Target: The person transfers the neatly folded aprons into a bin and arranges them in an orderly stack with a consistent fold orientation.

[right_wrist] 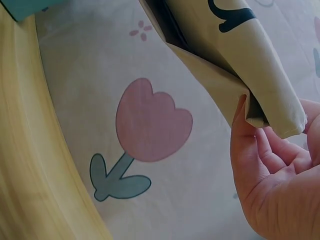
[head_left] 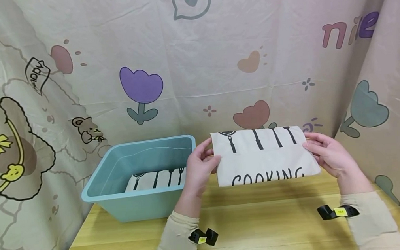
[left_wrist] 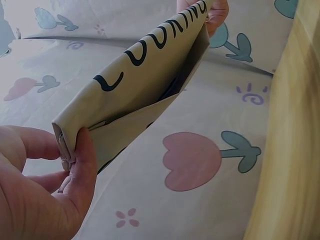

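A folded white cloth [head_left: 260, 157], printed with black utensils and the word COOKING, is held up above the table between both hands. My left hand [head_left: 202, 168] pinches its left end, thumb in front and fingers behind. At the other end my right hand [head_left: 331, 155] pinches the side edge the same way. Both wrist views show the folded layers of the cloth [left_wrist: 135, 80] parting in the middle and pressed together at the ends [right_wrist: 235, 65]. Left of the left hand stands a blue-green plastic bin [head_left: 142, 205], partly overlapped by that hand and forearm.
Inside the bin lies another white cloth [head_left: 158, 179] with the same utensil print. The bin stands on a light wooden table [head_left: 259, 231]. A printed curtain [head_left: 196, 81] hangs close behind the table and along both sides.
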`<state>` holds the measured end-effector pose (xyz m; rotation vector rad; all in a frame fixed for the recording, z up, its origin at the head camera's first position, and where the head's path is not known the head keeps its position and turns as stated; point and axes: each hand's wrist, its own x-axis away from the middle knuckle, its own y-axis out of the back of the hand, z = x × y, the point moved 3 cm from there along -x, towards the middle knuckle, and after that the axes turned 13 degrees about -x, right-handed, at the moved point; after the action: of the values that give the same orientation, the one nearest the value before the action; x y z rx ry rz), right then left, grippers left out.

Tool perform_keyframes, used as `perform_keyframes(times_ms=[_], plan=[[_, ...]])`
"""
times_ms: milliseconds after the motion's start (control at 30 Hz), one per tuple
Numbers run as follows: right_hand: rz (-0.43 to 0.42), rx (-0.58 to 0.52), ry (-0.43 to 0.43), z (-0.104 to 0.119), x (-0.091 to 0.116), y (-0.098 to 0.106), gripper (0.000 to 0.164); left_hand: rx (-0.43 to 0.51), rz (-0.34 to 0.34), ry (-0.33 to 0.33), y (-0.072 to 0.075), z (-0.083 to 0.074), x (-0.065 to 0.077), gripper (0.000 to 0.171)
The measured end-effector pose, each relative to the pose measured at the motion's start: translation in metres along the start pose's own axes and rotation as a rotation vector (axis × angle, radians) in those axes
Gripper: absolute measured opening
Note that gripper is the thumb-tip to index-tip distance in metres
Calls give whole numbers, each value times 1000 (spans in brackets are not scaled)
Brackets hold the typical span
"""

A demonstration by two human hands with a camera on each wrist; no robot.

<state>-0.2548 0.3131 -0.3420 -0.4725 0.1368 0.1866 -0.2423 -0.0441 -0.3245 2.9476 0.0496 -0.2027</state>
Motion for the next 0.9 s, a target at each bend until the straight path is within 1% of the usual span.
perform_keyframes(times_ms=[267, 467, 733, 900], plan=[[7, -4, 37, -3, -4, -16, 31, -16, -9, -18, 17, -3, 2, 58], [36, 6, 74, -5, -7, -31, 31, -27, -12, -20, 31, -3, 1, 59], [42, 50, 77, -10, -11, -53, 28, -84, -26, -27, 57, -7, -2, 58], [49, 43, 80, -14, -17, -69, 26, -89, -11, -55, 73, -9, -5, 58]])
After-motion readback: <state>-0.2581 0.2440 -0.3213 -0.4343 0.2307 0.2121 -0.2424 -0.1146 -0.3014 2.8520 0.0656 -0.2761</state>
